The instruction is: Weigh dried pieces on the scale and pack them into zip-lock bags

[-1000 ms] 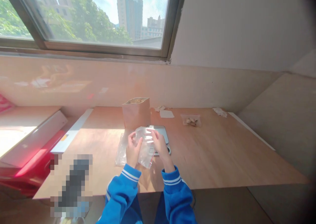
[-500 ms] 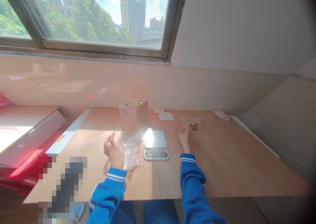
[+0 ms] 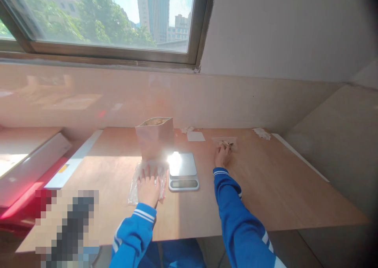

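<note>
My left hand lies palm down with its fingers spread on a stack of clear plastic zip bags. To its right stands a white kitchen scale with a shiny, bare top plate. My right hand reaches further back, its fingers extended onto a filled clear zip bag that lies flat. Pale brown dried pieces show inside that bag; their kind is unclear. Behind the loose bags, an open brown paper bag stands upright, with light brown contents just visible at its mouth.
A white paper card lies near the wall, with a crumpled white scrap beside it. Another crumpled paper is at the back right. A pixelated dark object covers the front left of the wooden table.
My left hand has come down flat onto the plastic bags from just left of them. My right hand has stayed at the filled bag, its fingers now lower over it. The view has shifted slightly.
</note>
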A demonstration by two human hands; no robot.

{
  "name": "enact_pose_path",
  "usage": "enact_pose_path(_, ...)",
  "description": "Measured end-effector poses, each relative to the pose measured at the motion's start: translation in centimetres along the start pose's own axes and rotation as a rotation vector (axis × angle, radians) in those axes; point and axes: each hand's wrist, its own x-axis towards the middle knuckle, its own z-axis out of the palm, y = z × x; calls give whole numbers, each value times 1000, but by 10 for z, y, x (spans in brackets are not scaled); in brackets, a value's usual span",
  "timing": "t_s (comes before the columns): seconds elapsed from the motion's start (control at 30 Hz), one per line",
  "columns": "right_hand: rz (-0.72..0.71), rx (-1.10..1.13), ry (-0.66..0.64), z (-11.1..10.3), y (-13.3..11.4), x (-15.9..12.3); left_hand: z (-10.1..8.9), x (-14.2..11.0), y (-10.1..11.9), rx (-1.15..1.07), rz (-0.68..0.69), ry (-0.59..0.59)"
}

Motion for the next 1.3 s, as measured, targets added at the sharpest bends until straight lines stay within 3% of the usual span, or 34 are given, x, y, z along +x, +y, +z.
enact_pose_path(0.23, -14, 136, 61, -21, -20, -10, -5, 0, 4, 113, 10, 19)
enact_pose_path(0.37, -2, 216, 172, -63, -49, -42, -5, 4, 1, -34, -82, 3)
enact_pose_path(0.43, 33, 399, 256, -93, -67, -68, -13, 7, 6, -173, -177, 44)
enact_pose_path(0.5, 93, 534, 218, -120, -86, -94, -26, 7, 20, -335, -196, 82)
enact_pose_path(0.53, 138, 601, 184, -132, -95, -106, -33, 6, 30, -413, -144, 78)
enact_pose_path(0.6, 245, 780, 61, -149, -113, -121, -45, 2, 52, -637, -10, -12)
enact_pose_path(0.67, 316, 948, -113, -159, -130, -128, -51, -4, 71, -831, 2, -133)
enact_pose_path(0.77, 337, 1100, -315, -166, -151, -131, -50, -13, 86, -992, -29, -282)
enact_pose_path(0.87, 360, 1150, -391, -167, -162, -135, -50, -17, 82, -1041, -73, -337)
enact_pose_path(0.97, 367, 1073, -392, -161, -167, -144, -58, -16, 75, -1065, -32, -359)
enact_pose_path(1.03, 332, 948, -297, -155, -171, -152, -65, -16, 75, -1096, -19, -323)
enact_pose_path(1.13, 188, 764, -189, -149, -180, -165, -75, -17, 82, -1162, -72, -235)
enact_pose_path(1.3, -173, 711, -565, -152, -203, -183, -82, -13, 90, -1290, -229, -113)
